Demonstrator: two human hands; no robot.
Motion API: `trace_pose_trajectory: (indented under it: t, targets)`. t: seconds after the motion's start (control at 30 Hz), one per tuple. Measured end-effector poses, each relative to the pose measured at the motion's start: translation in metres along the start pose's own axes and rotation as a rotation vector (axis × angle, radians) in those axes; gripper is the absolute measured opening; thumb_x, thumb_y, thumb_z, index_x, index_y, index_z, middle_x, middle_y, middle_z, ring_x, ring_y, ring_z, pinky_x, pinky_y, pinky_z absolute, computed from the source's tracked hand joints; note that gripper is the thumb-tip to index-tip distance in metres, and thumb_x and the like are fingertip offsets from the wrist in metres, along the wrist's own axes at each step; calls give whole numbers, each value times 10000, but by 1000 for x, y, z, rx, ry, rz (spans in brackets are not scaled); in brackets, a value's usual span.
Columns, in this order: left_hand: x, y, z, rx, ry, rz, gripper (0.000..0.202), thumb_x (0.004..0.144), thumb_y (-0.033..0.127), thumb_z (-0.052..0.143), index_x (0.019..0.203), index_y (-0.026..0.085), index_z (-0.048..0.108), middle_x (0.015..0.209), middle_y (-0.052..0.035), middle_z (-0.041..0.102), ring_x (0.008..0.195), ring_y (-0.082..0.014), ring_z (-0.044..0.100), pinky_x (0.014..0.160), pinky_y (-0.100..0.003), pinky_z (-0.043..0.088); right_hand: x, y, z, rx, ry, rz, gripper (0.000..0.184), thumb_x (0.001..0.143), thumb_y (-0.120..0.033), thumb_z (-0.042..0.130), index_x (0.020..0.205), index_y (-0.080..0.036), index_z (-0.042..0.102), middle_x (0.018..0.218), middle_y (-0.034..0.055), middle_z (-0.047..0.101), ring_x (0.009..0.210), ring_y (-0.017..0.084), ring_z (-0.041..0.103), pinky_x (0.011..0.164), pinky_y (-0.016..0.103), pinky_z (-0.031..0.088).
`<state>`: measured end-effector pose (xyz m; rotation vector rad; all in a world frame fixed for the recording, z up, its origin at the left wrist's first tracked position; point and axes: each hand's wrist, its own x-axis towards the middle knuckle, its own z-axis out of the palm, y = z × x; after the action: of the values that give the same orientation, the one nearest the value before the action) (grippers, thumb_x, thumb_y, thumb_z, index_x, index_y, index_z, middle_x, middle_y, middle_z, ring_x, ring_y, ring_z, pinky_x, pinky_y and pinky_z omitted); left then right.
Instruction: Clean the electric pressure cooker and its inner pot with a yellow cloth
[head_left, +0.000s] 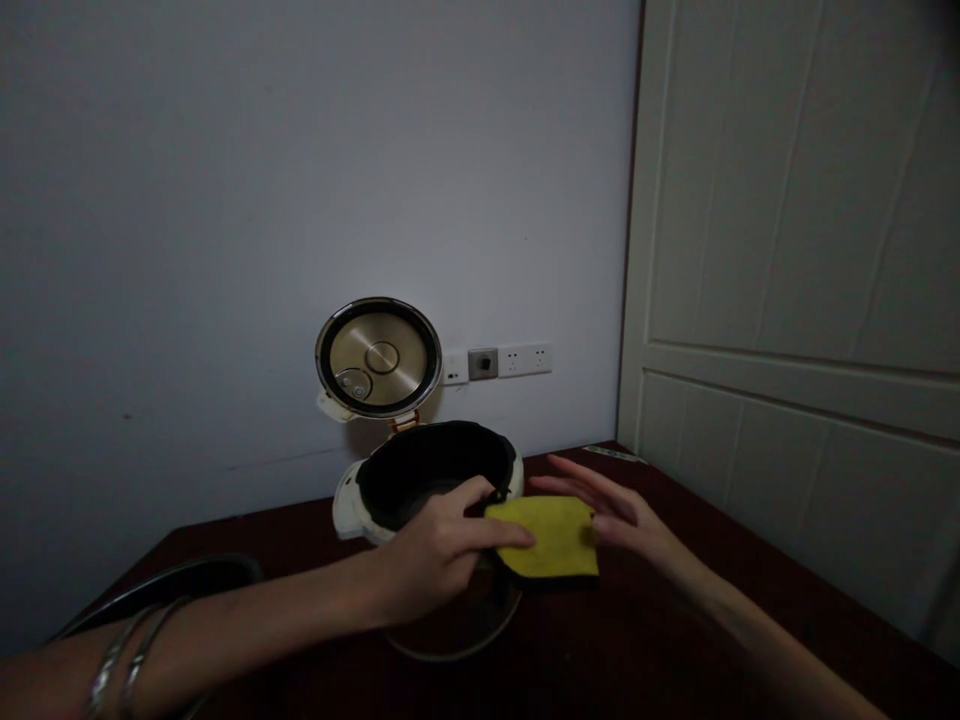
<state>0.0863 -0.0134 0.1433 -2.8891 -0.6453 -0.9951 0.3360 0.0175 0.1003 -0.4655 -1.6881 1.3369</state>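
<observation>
Hanging just in front of the rice cooker (351, 508), a yellow sponge (559, 535) with a dark underside is gripped by the left hand (435, 560). The thumb is laid across the yellow face and the other fingers are curled in below its left edge. The right hand (622, 515) is held open at the sponge's right edge, its fingers straight and slightly spread. Whether they touch the sponge cannot be told. The sponge is held level above the dark red table (750, 600), near the rim of the black inner pot (427, 465), which is seated in the cooker. The round lid (379, 357) is swung up on its hinge, its metal inner plate turned toward the camera.

Judged from this grip, the sponge is best held flat and pinched firmly, so that its full face can be pressed down evenly. With the open hand, the cooker's white body could be steadied so that it is not pushed across the table. Care is called for near the upright lid, which might be knocked shut by a raised wrist.

Bangles (124, 655) are worn on the left forearm, a dark vessel (187, 580) is seen at the lower left, and wall sockets (499, 362) are set beside a panelled door (795, 250).
</observation>
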Motion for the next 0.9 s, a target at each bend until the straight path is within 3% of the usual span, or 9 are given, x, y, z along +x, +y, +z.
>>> trace_pose_trajectory:
  t: [0.1,0.2,0.3,0.37,0.5,0.6,0.67,0.73,0.9]
  targets:
    - [-5,7,7,168,29,83,455,820,48,393,1138,278,622,1058,-76,524,862,-121,559,697,-210,491,-10,13,24,116,123,138,567,575,-333,801,1109,-257,623,1047,63,692,912,235,658,817,391,514]
    - [-8,14,11,327,-112,116,491,818,104,445,1250,327,516,1134,-75,521,853,-129,572,661,-210,508,-17,10,30,155,232,246,399,526,-292,825,880,-178,682,836,59,722,775,217,679,755,343,536]
    - [-12,19,15,408,-235,92,528,809,140,475,1323,252,429,1217,-108,522,1001,-185,563,733,-275,535,-14,6,10,198,384,296,363,531,-310,815,826,-152,676,805,81,718,760,234,681,735,342,544]
    - [-17,20,19,464,-237,111,476,812,167,478,1288,178,464,1242,-126,533,1070,-221,544,794,-327,533,-5,10,-14,151,528,252,364,571,-335,785,861,-149,669,855,101,716,793,256,680,739,365,546]
    - [-28,21,26,697,-132,287,354,835,196,467,1152,85,577,1197,-151,597,1098,-261,551,872,-352,506,30,38,-58,-350,733,-108,398,620,-331,724,960,-139,642,942,110,701,875,286,659,802,433,527]
    - [-36,20,32,860,-148,378,360,829,168,457,1131,26,589,1170,-194,612,1129,-262,544,932,-345,469,58,65,-75,-775,538,-394,404,698,-176,592,1101,-148,608,1091,121,666,1001,265,627,902,446,483]
    - [-41,17,37,911,-146,397,367,824,169,452,1120,5,594,1151,-207,621,1116,-261,557,941,-350,462,68,81,-75,-943,307,-483,532,696,-50,478,1206,-171,566,1209,111,615,1111,236,577,966,437,446]
    - [-47,12,42,930,-112,389,370,821,182,453,1109,0,599,1161,-208,616,1107,-263,563,950,-357,457,68,93,-69,-1021,170,-548,662,672,21,405,1283,-208,513,1294,82,557,1192,209,516,1005,427,419]
    - [-54,3,50,939,-85,424,365,815,182,457,1102,10,604,1188,-201,602,1107,-259,563,990,-366,426,35,103,-34,-1037,182,-689,740,708,56,360,1379,-256,391,1370,61,479,1238,212,469,991,428,449]
